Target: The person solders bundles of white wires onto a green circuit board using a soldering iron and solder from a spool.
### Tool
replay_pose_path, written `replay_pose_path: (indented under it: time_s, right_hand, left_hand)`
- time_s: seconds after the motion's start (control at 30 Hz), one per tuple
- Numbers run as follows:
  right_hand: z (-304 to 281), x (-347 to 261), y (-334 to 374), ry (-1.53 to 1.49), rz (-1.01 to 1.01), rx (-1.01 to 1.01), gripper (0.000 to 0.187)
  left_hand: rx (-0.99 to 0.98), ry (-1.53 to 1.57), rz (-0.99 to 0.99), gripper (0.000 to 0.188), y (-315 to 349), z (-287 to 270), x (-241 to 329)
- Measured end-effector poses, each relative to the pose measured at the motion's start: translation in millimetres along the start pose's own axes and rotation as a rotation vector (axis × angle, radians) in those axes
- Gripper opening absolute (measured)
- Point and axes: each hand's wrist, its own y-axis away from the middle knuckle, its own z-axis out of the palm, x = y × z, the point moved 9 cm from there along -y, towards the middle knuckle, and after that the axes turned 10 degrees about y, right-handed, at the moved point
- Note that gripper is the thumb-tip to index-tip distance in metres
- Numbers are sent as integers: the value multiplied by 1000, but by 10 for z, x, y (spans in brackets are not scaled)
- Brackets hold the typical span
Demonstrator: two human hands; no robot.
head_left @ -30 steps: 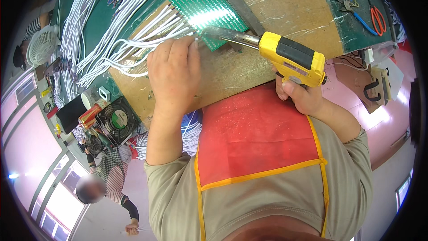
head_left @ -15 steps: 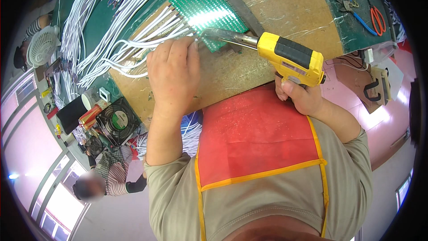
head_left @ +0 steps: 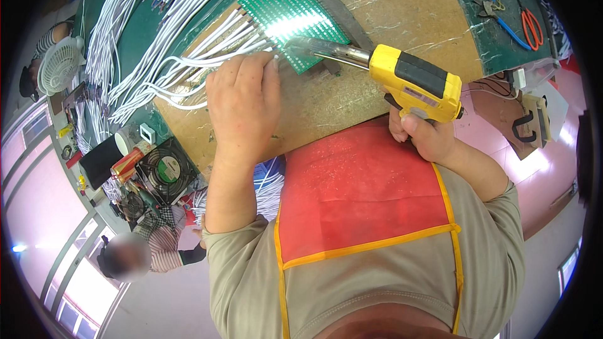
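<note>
A green circuit board lies on the brown work board, with rows of shiny pads. White wires run from the left to its left edge. My left hand is closed beside the board's lower left corner, its fingers pinching the end of a white wire, mostly hidden by the fingers. My right hand is wrapped around the handle of a yellow and black soldering gun. The gun's metal nose points left, its tip over the lower edge of the circuit board, close to my left fingertips.
Dark bars flank the circuit board. Blue-handled pliers and a red-handled tool lie at the far right. Bundles of white wires cover the left. A black fan stands at the left edge; a co-worker sits beyond.
The soldering gun has shifted slightly right, its tip drawing back a little across the circuit board. My left hand has hardly moved. The co-worker at the left has leaned slightly.
</note>
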Motion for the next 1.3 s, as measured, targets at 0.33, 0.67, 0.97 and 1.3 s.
replay_pose_path:
  time_s: [0.33,0.67,0.97,1.3]
  right_hand:
    - [-73,25,12,-61,17,44,59]
    - [-188,-213,-94,-58,-59,158,64]
    - [-338,-251,-185,-121,-64,147,66]
    - [-360,-242,-216,-146,-108,160,64]
  left_hand:
    - [-10,2,-3,9,-6,-4,0]
    - [-7,-6,5,9,-1,-2,-14]
    - [-15,-85,39,9,-12,-110,7]
    - [99,9,-168,20,-814,-529,-895]
